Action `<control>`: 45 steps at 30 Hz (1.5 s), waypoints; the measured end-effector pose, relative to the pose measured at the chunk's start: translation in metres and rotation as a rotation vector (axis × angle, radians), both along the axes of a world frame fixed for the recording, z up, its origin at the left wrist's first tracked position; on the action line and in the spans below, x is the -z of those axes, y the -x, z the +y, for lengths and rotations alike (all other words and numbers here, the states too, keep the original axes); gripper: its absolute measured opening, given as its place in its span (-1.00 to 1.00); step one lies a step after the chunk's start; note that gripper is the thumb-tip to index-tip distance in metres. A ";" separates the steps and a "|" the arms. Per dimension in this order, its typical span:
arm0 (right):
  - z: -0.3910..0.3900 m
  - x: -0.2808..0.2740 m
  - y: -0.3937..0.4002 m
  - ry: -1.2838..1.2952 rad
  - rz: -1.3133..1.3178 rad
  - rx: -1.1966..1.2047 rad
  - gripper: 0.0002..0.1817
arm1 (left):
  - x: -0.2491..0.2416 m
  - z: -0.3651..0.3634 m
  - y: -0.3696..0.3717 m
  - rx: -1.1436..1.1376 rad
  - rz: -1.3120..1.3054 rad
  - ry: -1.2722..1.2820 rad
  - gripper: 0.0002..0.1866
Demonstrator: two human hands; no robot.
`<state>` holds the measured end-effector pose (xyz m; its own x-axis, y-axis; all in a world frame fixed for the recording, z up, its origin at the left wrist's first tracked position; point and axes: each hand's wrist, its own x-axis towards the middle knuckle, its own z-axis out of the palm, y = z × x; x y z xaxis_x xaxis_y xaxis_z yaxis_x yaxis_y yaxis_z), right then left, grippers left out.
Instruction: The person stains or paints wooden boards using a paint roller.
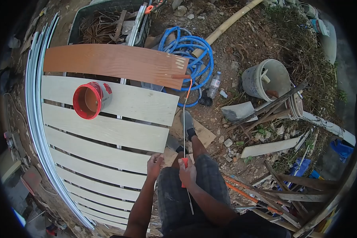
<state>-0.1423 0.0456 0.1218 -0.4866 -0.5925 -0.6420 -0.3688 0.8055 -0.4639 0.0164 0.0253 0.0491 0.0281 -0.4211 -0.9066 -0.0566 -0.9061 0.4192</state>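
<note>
At the brown board's [115,59] right end, a roller [181,76]

I have my right hand [187,173] closed round the red grip [183,184] of its long rod [184,135]; the roller lies at that board's near right corner. My left hand [155,165], fingers curled, is beside a pale board's [101,148] right end; from here I can't tell whether it holds anything. A bucket [108,97] stands left of centre on the plank [146,101] next to the brown one.

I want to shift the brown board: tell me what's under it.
The brown board lies over metal rails, seen past its edges; the hose disappears behind its right end. What's under its middle is covered.
</note>
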 end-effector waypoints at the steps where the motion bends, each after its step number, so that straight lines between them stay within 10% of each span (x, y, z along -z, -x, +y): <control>1: -0.001 -0.002 0.001 0.002 0.001 -0.002 -0.45 | 0.001 0.000 0.001 -0.002 0.001 0.002 -0.51; 15: 0.012 -0.013 0.070 -0.024 0.064 -0.199 -0.45 | 0.004 -0.001 0.000 -0.049 0.024 -0.004 -0.47; 30: -0.196 -0.084 0.337 -0.256 0.323 -0.874 -0.41 | -0.002 -0.021 0.006 -0.230 -0.081 -0.001 -0.47; 45: -0.354 -0.062 0.331 -0.214 0.325 -1.208 -0.48 | -0.019 -0.114 0.198 -0.451 0.046 0.030 -0.45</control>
<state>-0.4733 -0.3083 0.1842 0.1365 -0.6671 -0.7324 -0.9904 -0.0746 -0.1166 -0.1821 -0.0886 0.0679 0.1746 -0.4021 -0.8988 0.3599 -0.8236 0.4384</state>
